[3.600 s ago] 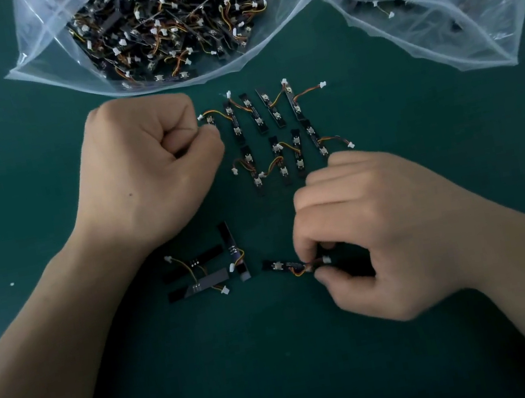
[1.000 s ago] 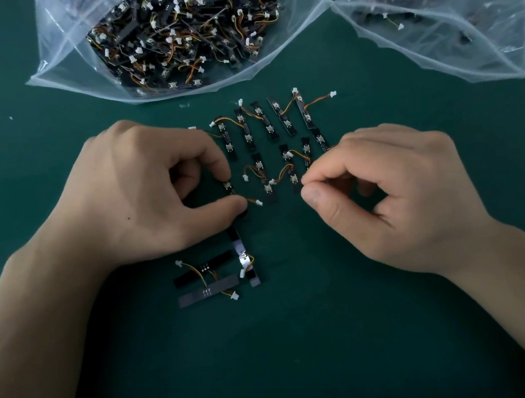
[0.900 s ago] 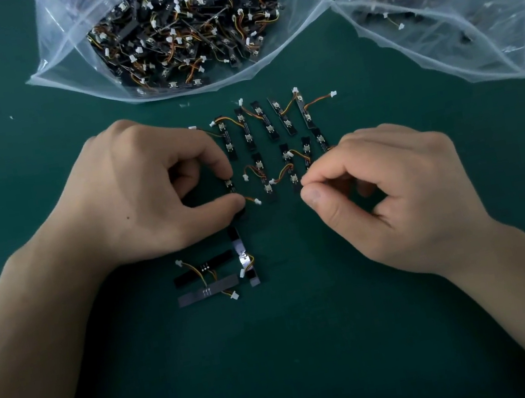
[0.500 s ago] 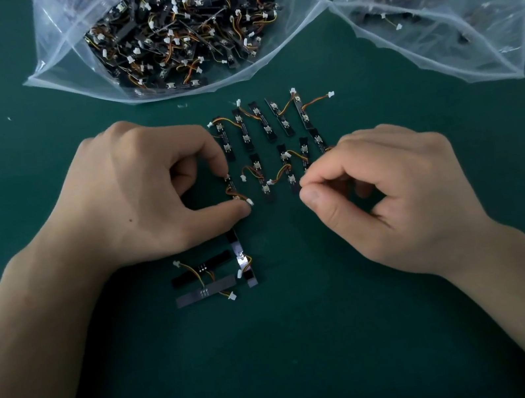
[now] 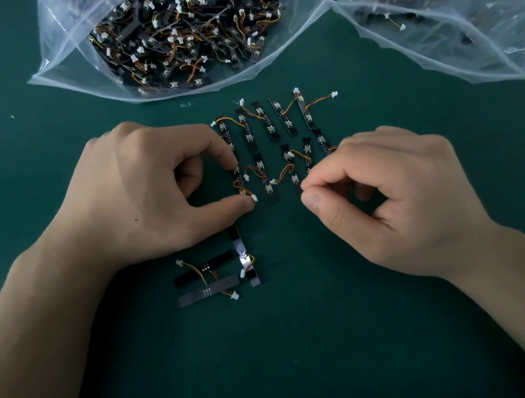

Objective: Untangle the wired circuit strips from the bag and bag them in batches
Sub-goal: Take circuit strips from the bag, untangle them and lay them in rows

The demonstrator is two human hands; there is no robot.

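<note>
Since 3.6 seconds earlier, your left hand (image 5: 148, 190) had opened from a fist and moved right to the near-left corner of the laid-out rows, while your right hand (image 5: 389, 198) had left the near tabletop and come up to the rows' right side. Your left forefinger and thumb were pinched on a strip (image 5: 239, 182) at the left end of the nearer row, with its orange wire looped between them and the white connector (image 5: 254, 198) showing just at the thumb tip. Your right thumb and forefinger were closed together at the near end of the sorted strips (image 5: 278, 133); I could not tell whether they gripped anything. Those strips lay in 2 rows on the green tabletop (image 5: 313, 346), each roughly upright in the view, wires curling between neighbours. Nearer you, just below your left hand, 3 loose strips (image 5: 213, 276) lay apart from the rows, 2 crosswise and 1 upright. At the far edge, the open clear bag (image 5: 64, 58) held a dense tangle of strips and wires. Its corner touched a second clear bag (image 5: 456, 37) on the right, whose contents were dim behind the plastic.
</note>
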